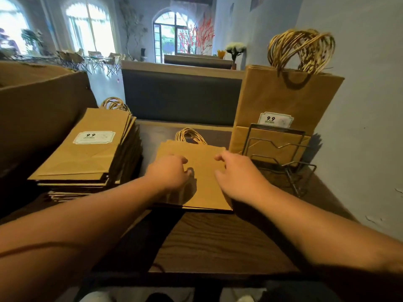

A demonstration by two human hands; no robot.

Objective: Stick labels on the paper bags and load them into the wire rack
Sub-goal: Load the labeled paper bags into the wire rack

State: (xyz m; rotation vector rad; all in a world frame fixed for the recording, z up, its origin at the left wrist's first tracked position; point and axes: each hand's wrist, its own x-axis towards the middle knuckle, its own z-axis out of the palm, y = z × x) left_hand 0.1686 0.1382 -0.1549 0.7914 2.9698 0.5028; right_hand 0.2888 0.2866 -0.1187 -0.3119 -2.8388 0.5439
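On the dark wood-grain desk [218,240], in the middle, a flat brown kraft-paper bag with twisted paper-cord handles [202,171] is laid, its handles pointing away from the person; no label is seen on its upper face. The left hand [169,171] is rested on the bag's left part, its fingers curled downward onto the paper, though whether anything is pinched in its grip cannot be told. The right hand [237,173] is held at the bag's right edge, fingers bent loosely and spread, thumb turned toward the left hand; nothing is seen gripped in it, and contact with the paper cannot be confirmed.

To the left, a tall stack of flat brown paper bags [87,162] is piled on the desk, and a white label printed "9.9" [94,137] is stuck on the topmost bag. Beside that stack, at the far left, a large open brown cardboard box [41,110] is seen.

To the right, against the pale wall [359,94], a dark metal wire rack [281,158] is stood on the desk. A group of upright brown paper bags [287,99] is held in it, handles bunched at the top, and another white "9.9" label [275,120] is shown on the front bag just above the rack's top wire.

Behind the desk, a dark upholstered bench back [181,97] is visible.
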